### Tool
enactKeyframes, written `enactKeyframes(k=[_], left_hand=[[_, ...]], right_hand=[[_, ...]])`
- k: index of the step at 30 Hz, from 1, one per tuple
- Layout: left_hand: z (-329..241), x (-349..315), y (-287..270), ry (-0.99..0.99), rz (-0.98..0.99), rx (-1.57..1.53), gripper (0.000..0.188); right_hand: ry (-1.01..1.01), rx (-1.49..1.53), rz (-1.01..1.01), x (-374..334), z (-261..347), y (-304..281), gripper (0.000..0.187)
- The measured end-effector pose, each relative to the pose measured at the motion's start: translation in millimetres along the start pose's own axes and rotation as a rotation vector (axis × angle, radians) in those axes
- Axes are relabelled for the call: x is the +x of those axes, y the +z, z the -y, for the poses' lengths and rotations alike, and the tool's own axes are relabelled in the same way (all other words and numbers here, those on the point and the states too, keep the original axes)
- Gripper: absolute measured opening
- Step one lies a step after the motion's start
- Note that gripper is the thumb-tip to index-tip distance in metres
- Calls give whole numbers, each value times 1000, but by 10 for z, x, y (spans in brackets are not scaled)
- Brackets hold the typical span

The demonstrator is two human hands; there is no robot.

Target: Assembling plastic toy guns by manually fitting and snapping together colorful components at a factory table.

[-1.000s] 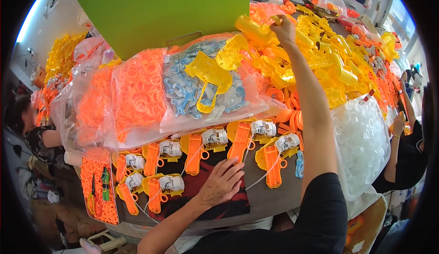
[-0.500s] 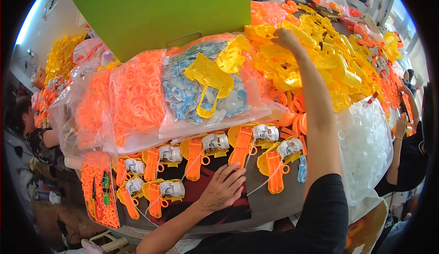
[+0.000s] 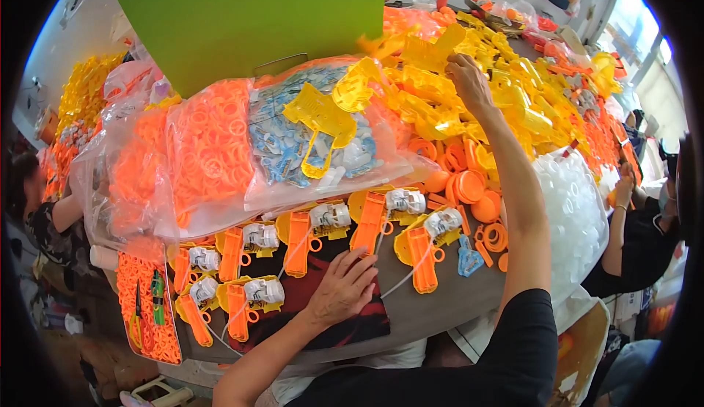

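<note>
My left hand (image 3: 343,287) lies palm down with fingers loosely stretched, its fingertips by the lower end of an orange handle piece (image 3: 369,224). That handle sits on a yellow shell with a white motor unit (image 3: 405,200) and a grey cord, one of several such toy-gun halves laid out on the table. At the far right, my right arm reaches over the heap of yellow plastic shells (image 3: 535,114). My right hand (image 3: 469,83) has its fingers closed at the edge of a raised yellow shell (image 3: 438,49); the fingertips are partly hidden.
Bags of orange rings (image 3: 210,143) and blue-and-white parts (image 3: 282,147) lie behind the row, before a green board (image 3: 249,26). A bag of clear parts (image 3: 568,209) is at right. Scissors (image 3: 137,319) lie on an orange-parts tray (image 3: 176,361). Other people sit at both sides.
My right hand has closed on a yellow shell and raised it from the heap; another yellow piece beside it is blurred. My left hand stays by the same handle. The whole view has shifted slightly.
</note>
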State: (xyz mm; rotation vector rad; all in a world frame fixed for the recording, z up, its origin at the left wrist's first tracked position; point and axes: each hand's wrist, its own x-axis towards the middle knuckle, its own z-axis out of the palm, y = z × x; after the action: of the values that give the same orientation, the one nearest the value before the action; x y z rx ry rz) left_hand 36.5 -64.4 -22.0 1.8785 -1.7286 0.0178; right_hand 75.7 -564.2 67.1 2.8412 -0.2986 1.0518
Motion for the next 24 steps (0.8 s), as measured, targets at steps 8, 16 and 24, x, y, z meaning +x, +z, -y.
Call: enactKeyframes(k=[8,16,24], left_hand=[[139,38,101,72,-85,-30,36],[-110,-202,-56,309,-367,100,24],[-855,-1583,-179,-74,-641,-122,27]], right_hand=[[53,83,-144,-269,679,-704,18],[-117,359,49,-1351,3008,-1942,35],[65,350,507,-1860,4178,-1597,24]])
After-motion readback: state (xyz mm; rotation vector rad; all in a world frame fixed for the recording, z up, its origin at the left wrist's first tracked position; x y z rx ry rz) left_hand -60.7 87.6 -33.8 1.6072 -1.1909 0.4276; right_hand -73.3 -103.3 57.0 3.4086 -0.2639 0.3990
